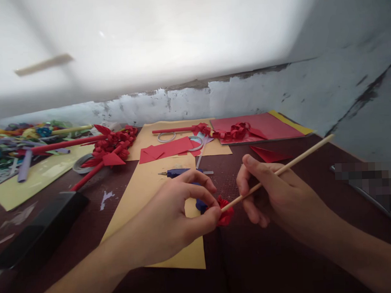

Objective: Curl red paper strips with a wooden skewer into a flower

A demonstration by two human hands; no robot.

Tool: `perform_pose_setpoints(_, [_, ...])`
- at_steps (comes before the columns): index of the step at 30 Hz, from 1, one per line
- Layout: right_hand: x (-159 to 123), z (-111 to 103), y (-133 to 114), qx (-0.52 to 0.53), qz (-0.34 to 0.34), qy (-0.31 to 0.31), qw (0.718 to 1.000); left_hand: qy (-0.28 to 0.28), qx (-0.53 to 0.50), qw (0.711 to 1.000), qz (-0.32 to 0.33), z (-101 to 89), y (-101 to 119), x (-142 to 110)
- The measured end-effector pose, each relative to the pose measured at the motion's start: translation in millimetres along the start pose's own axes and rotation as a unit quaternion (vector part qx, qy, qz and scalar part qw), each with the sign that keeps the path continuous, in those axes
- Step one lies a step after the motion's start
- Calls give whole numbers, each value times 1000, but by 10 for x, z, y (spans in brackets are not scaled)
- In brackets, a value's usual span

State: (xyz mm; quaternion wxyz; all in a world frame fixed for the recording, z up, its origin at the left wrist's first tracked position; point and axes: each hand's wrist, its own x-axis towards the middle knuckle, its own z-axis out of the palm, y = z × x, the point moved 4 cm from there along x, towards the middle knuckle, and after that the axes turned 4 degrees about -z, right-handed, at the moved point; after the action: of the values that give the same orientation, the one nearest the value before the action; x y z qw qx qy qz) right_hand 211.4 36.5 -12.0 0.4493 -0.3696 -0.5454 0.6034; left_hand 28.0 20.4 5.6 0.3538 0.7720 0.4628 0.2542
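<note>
A thin wooden stick (pixel 298 163) slants across the front, its far end up to the right. My left hand (pixel 187 206) pinches the stick's lower end between thumb and index finger, right at a red paper flower (pixel 225 214). The flower is partly hidden by the fingers. Farther up, my right hand (pixel 274 190) has the stick between its thumb and fingers. Behind my left hand lies a blue glue gun (pixel 177 172) with a metal tip pointing left and a clear glue stick at its back; part of it is covered by my hand.
Yellow paper (pixel 183 256) lies under my left hand. Red paper pieces (pixel 170 150), tape rolls (pixel 166 137) and a red folder (pixel 262 125) are behind. Finished-looking red paper flowers (pixel 112 145) and colourful strips (pixel 10 157) lie left, near a black box (pixel 47 224). A wall (pixel 187 105) bounds the table.
</note>
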Motion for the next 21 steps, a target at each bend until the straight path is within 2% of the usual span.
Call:
perform_pose_setpoints(6, [57, -21, 62, 22, 18, -25, 999, -12, -23, 1000, -14, 14, -7, 1])
perform_pose_setpoints(9, [61, -32, 70, 31, -6, -23, 999, 34, -70, 997, -28, -18, -46, 31])
perform_pose_setpoints(11, [16, -28, 45, -58, -57, 7, 997, 74, -101, 991, -36, -48, -76, 50])
perform_pose_setpoints(12, [-23, -16, 19, -134, -96, 30, 986, 90, -114, 989, -39, -60, -89, 57])
perform_pose_setpoints(13, [-72, 7, -15, -222, -147, 57, 962, 100, -124, 986, -42, -66, -99, 62])
perform_pose_setpoints(16, [-226, 163, -77, -403, -294, 77, 863, 107, -145, 982, -53, -62, -103, 69])
perform_pose_setpoints(18, [-284, 243, -67, -453, -347, 74, 818, 106, -154, 981, -58, -44, -86, 65])
perform_pose_setpoints(21, [-308, 278, -48, -482, -383, 86, 783, 111, -157, 979, -62, -9, -45, 47])
